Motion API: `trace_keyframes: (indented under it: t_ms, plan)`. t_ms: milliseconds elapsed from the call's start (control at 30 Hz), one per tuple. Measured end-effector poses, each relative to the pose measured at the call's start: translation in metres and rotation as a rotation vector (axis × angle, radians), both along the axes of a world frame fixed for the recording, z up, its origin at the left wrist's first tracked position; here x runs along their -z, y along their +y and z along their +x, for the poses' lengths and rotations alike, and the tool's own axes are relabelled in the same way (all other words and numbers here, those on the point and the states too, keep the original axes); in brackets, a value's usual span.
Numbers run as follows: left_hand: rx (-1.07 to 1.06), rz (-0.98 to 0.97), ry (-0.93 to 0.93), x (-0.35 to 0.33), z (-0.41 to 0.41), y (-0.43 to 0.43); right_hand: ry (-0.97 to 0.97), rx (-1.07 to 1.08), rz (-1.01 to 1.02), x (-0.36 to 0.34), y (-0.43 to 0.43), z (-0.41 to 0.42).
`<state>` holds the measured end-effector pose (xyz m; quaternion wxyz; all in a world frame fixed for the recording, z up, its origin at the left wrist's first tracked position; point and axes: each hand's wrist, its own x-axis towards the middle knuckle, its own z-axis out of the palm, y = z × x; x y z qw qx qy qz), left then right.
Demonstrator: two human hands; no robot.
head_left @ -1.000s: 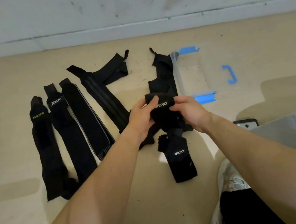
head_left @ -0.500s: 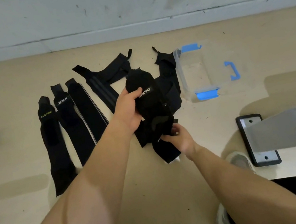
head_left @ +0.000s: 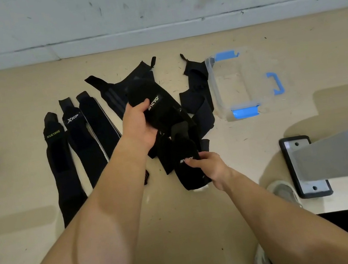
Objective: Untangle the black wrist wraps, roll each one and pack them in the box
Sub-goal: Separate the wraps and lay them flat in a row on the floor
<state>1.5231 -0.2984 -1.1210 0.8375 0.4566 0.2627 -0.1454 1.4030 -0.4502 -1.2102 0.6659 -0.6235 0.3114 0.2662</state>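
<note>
Far left, three flat wraps (head_left: 95,132) lie side by side on the floor (head_left: 2,107), logos up. My left hand (head_left: 139,125) grips the bunched, fuzzy ACYO wrap (head_left: 158,109), lifted over the loose pile (head_left: 198,105). My right hand (head_left: 210,167) pinches the dangling end below, and my hands are apart. The clear box (head_left: 214,85) sits just right of the pile, with bare floor beyond it.

Beige floor (head_left: 49,241) meets a scuffed white wall (head_left: 149,4).
</note>
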Motion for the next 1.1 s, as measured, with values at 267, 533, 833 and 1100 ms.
trace_keyframes:
  t_ms: [267,533,833,1100]
  plan:
    - [0.053,0.504,-0.147,-0.041,0.012,-0.001,-0.084,-0.233,0.041,-0.092,-0.037,0.015]
    - [-0.041,0.896,-0.251,-0.114,0.022,0.012,-0.251,-0.426,-0.020,-0.223,-0.083,0.021]
    - [-0.087,1.171,-0.375,-0.182,0.019,0.028,-0.373,-0.474,-0.019,-0.306,-0.081,0.013]
    - [0.127,1.007,-0.390,-0.209,0.003,0.025,-0.487,-0.239,0.048,-0.321,-0.081,0.006]
